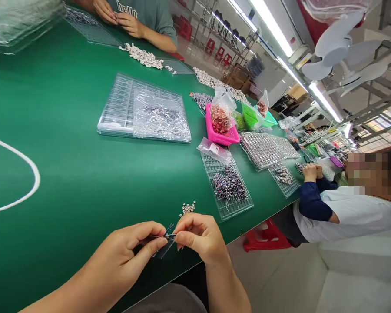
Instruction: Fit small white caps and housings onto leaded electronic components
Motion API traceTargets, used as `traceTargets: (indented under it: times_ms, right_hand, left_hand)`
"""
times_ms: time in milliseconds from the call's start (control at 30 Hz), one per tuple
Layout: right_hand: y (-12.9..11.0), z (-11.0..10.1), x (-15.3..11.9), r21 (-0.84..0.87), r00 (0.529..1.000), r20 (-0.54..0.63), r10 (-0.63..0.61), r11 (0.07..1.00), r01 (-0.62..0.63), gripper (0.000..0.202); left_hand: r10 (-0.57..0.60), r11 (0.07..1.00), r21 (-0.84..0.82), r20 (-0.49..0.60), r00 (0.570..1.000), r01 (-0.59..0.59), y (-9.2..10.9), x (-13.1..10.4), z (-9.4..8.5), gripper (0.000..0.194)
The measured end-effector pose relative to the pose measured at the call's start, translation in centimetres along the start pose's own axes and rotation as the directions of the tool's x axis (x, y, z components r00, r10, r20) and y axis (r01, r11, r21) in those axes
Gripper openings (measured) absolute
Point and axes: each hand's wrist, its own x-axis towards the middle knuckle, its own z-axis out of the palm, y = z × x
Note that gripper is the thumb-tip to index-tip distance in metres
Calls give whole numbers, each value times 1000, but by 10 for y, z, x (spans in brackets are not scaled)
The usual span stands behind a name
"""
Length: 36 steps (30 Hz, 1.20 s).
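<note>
Close to the table's near edge, my left hand [135, 245] pinches a small dark strip-like part [169, 229] between thumb and forefinger. My right hand [198, 237] meets it from the other side, thumb and fingers pressed together at the part's end. What lies inside the right pinch is too small to make out. A dark, ridged edge [164, 251] shows below the fingertips, mostly hidden by the hands. Just beyond my right hand lies a little pile of small pale round pieces [188, 208] on the green table [78, 182].
A clear tray [230, 211] holds thin wired parts; stacked trays [114, 117] carry a bag. A pink basket [220, 138] stands beyond. A white cord [35, 174] curves at left. One co-worker's hands [127, 21] are across; another person [339, 208] sits at right.
</note>
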Motion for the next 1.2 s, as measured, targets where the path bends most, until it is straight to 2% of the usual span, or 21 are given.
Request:
traceTargets:
  times_ms: [267, 333, 433, 500, 533, 600, 633, 667, 700, 767, 833, 867, 933, 1033, 1067, 1100, 1167, 1200]
  right_hand:
    - [2, -1, -1, 36, 999, 44, 10, 999, -11, 26]
    - [-1, -2, -5, -38, 999, 44, -23, 999, 24, 23]
    - [-11, -10, -12, -310, 985, -3, -174, 936, 165, 14]
    - [-21, -25, -14, -542, 940, -81, -332, 806, 238, 11]
    - [-27, -35, -12, -652, 893, -131, -431, 716, 250, 12]
    - [-38, -61, -4, -837, 763, -190, -618, 509, 203, 11]
    - [-44, -74, 3, -896, 705, -176, -687, 408, 174, 12]
    - [-48, -88, 11, -937, 667, -153, -729, 321, 137, 13]
    - [-52, -100, 19, -964, 655, -124, -746, 247, 98, 16]
    - [-56, -119, 33, -993, 683, -53, -729, 109, 38, 21]
    - [-56, -126, 39, -1000, 716, -10, -698, 12, -2, 24]
    - [-55, -125, 38, -1000, 717, 4, -697, -15, -8, 24]
    - [-49, -114, 29, -1000, 688, 29, -725, -30, 10, 23]
    - [-36, -81, 7, -990, 626, 81, -776, 9, 138, 22]
    - [-31, -69, 0, -980, 637, 100, -764, 36, 198, 23]
    - [-25, -57, -5, -961, 672, 124, -730, 79, 264, 24]
    - [-13, -37, -11, -922, 772, 153, -617, 192, 337, 21]
    - [-8, -30, -11, -907, 803, 162, -573, 234, 350, 19]
  left_hand:
    - [28, 1000, -17, 49, 998, -27, 9, -1, -2, 35]
    - [16, 999, -32, 22, 1000, -15, 9, -2, 0, 35]
    - [-18, 998, -65, 33, 999, 21, 8, -1, 0, 35]
    - [-41, 994, -100, 53, 998, 46, 8, 1, -1, 36]
    - [-53, 991, -117, 51, 997, 59, 8, 1, -2, 36]
    - [-78, 987, -140, 30, 997, 81, 10, 3, -4, 35]
    - [-89, 985, -145, 22, 996, 91, 11, 3, -5, 34]
    - [-99, 984, -148, 16, 995, 100, 13, 3, -6, 34]
    - [-105, 983, -153, 11, 994, 106, 14, 4, -6, 34]
    - [-113, 980, -168, 1, 994, 111, 17, 4, -8, 34]
    - [-115, 975, -195, -10, 993, 111, 18, 5, -9, 33]
    - [-117, 971, -210, -15, 993, 112, 19, 5, -9, 33]
    - [-126, 965, -235, -24, 992, 117, 18, 7, -9, 32]
    - [-144, 954, -272, -48, 988, 126, 17, 8, -9, 31]
    - [-148, 951, -284, -57, 987, 125, 17, 8, -9, 31]
    - [-150, 947, -296, -66, 987, 124, 17, 8, -9, 31]
    - [-149, 942, -312, -74, 986, 119, 18, 8, -9, 30]
    - [-149, 941, -318, -74, 986, 118, 18, 8, -10, 29]
